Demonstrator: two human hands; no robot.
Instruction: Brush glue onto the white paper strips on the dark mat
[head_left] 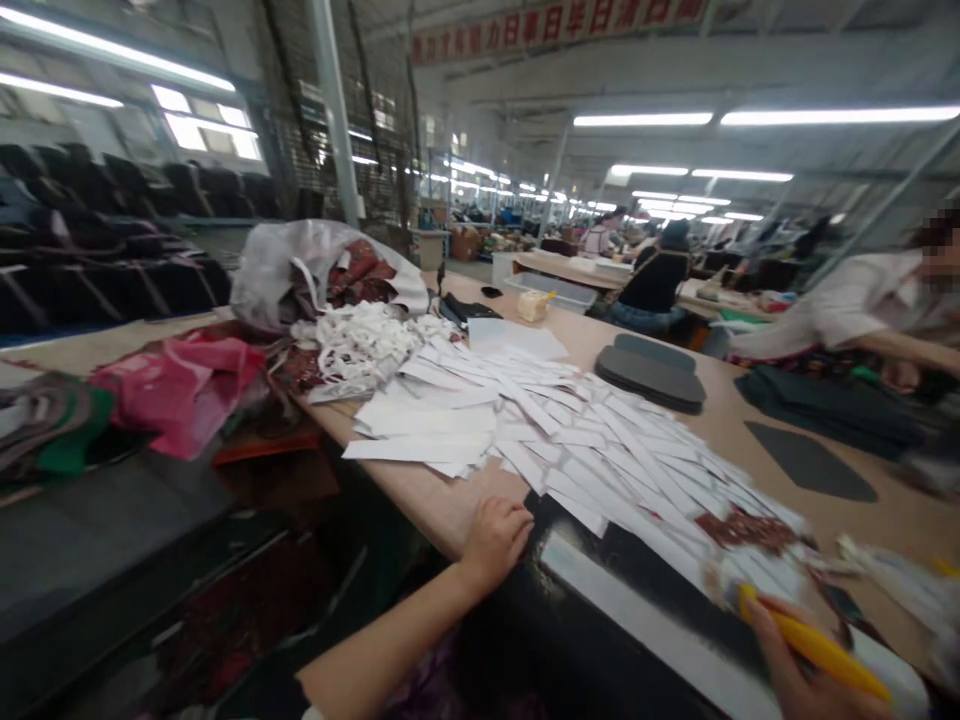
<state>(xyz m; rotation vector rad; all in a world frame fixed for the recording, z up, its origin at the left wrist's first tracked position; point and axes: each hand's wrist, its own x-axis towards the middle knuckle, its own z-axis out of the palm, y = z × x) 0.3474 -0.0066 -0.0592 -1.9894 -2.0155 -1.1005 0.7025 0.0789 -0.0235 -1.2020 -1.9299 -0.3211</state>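
My left hand rests at the table's near edge beside a black board, its fingers curled together; what they hold, if anything, is hidden. At the lower right, my right hand grips a yellow-handled brush, its pale tip near a dark red patterned piece. A long white strip lies on the black board between my hands. Many overlapping white strips spread over the table beyond them.
A clear plastic bag with dark red material and a heap of white bands sit at the left. Pink cloth lies farther left. Dark grey stacked pieces are on the table. A person leans in at the right.
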